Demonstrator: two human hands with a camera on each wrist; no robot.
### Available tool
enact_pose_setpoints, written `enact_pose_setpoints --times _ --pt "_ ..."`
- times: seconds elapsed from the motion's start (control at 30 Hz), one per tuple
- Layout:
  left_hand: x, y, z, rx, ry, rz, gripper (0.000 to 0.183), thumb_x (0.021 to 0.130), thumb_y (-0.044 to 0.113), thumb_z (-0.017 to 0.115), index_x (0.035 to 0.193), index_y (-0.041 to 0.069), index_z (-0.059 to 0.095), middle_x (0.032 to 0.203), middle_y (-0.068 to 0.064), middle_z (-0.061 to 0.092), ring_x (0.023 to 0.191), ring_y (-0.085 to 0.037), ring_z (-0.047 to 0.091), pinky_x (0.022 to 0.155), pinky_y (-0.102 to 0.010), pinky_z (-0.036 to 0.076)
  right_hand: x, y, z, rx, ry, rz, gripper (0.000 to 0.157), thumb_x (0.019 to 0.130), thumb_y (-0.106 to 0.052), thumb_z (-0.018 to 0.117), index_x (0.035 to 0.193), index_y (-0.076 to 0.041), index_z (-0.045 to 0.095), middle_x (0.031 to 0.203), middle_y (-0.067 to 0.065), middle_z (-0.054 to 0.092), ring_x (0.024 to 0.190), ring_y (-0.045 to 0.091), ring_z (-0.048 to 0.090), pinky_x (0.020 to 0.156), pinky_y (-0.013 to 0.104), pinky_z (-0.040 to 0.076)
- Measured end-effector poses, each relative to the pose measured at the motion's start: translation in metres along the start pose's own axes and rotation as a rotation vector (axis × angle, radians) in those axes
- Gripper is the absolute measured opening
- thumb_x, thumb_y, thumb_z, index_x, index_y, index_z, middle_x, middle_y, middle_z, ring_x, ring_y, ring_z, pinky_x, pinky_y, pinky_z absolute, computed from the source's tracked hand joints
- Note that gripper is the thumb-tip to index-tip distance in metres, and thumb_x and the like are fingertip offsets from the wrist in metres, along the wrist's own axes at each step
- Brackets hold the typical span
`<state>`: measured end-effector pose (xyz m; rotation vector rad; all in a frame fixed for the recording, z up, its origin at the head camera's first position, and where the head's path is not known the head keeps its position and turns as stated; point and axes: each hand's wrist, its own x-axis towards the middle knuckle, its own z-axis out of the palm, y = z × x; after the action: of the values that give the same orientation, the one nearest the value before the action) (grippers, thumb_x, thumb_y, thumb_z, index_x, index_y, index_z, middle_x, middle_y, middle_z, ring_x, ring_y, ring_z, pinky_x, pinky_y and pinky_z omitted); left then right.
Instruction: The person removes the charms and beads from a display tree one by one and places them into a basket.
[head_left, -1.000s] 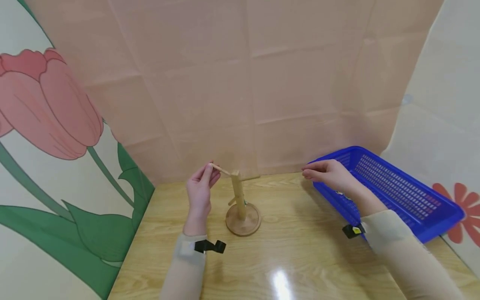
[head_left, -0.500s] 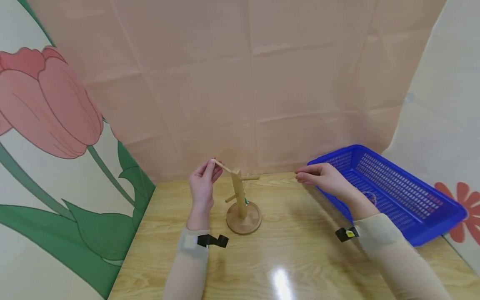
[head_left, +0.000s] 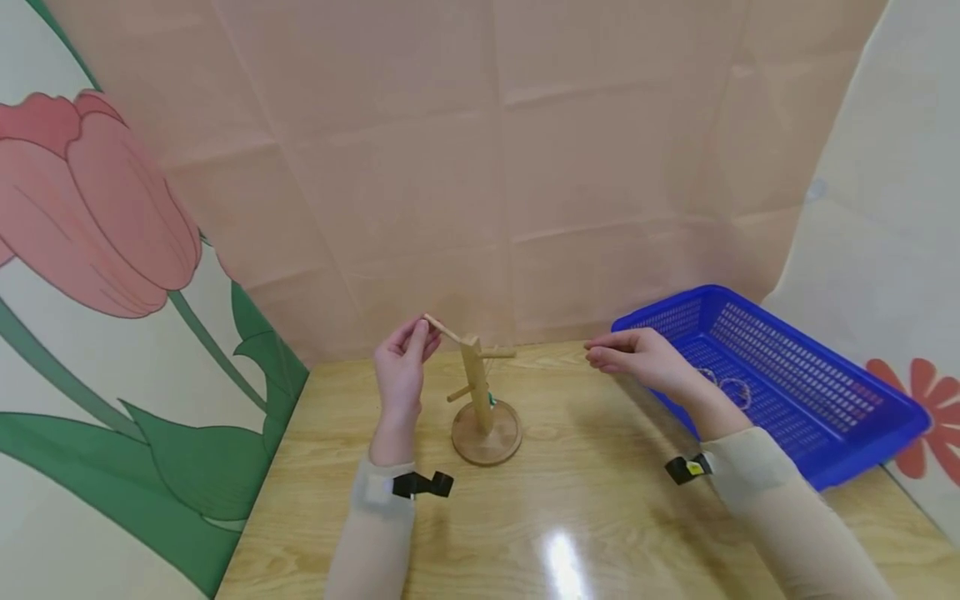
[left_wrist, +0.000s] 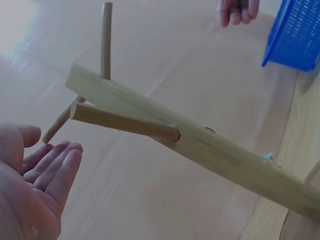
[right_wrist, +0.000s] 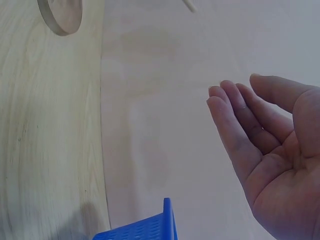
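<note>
A wooden peg stand with a round base stands upright on the table, pegs jutting out on several sides. My left hand is at the end of its upper left peg, thumb and fingertips on either side of the tip. In the left wrist view that peg tip lies between thumb and index finger. A thin strand with a small teal piece hangs behind the post. To the right, my right hand hovers beside the basket with loosely extended fingers, holding nothing.
The blue plastic basket sits at the table's right, with thin bracelet-like loops inside. A pink cloth backdrop closes off the far edge. Tulip-printed panel stands at the left.
The stand has turned slightly, its lower left peg swinging further out, while my left hand stays at the upper peg's end. My right hand has drifted left, uncovering the loops in the basket.
</note>
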<state>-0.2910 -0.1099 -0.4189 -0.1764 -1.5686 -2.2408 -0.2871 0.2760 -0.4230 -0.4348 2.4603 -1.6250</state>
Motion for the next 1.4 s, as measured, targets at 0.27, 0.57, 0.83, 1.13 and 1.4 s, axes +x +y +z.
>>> enact_pose_setpoints --times 0.27,0.57,0.83,1.13,1.4 --pt "-0.021 0.001 -0.015 0.131 -0.052 0.007 0.026 0.105 0.007 0.07 0.122 -0.013 0.071 0.115 -0.026 0.076 0.101 -0.02 0.079 0.091 -0.035 0.066 0.002 -0.001 0.008 0.007 -0.005 -0.015 0.048 0.108 -0.027 0.069 0.14 0.008 0.063 0.126 0.021 0.074 0.116 0.029 0.073 0.096 0.03 0.064" --pt "-0.05 -0.001 -0.032 0.266 -0.154 0.079 0.019 0.101 0.003 0.075 0.116 -0.009 0.077 0.112 -0.023 0.078 0.1 -0.015 0.078 0.091 -0.029 0.065 0.001 -0.001 0.022 0.083 0.053 -0.005 0.041 0.111 -0.023 0.064 0.141 0.005 0.065 0.131 0.02 0.072 0.123 0.036 0.069 0.102 0.034 0.061" --pt "-0.065 0.0 -0.042 0.393 -0.304 0.066 0.022 0.097 0.01 0.082 0.117 -0.001 0.08 0.113 -0.015 0.08 0.101 -0.019 0.078 0.087 -0.028 0.066 -0.004 0.001 0.032 0.21 0.126 0.004 0.048 0.109 -0.031 0.067 0.143 0.003 0.063 0.134 0.019 0.071 0.12 0.025 0.072 0.101 0.031 0.061" --pt "-0.072 -0.004 -0.044 0.451 -0.372 0.026 0.025 0.094 0.006 0.084 0.119 0.001 0.08 0.113 -0.013 0.08 0.102 -0.023 0.078 0.086 -0.029 0.066 -0.008 -0.001 0.046 0.301 0.212 -0.057 0.052 0.108 -0.029 0.068 0.142 0.01 0.061 0.122 0.01 0.077 0.111 0.015 0.074 0.099 0.032 0.062" --pt "-0.072 -0.01 -0.042 0.426 -0.355 0.035 0.022 0.095 0.005 0.083 0.116 0.0 0.081 0.109 -0.014 0.08 0.098 -0.023 0.079 0.084 -0.028 0.067 -0.008 0.012 0.066 0.335 0.235 -0.047 0.049 0.108 -0.028 0.069 0.138 0.01 0.064 0.122 0.016 0.077 0.111 0.021 0.075 0.096 0.029 0.063"
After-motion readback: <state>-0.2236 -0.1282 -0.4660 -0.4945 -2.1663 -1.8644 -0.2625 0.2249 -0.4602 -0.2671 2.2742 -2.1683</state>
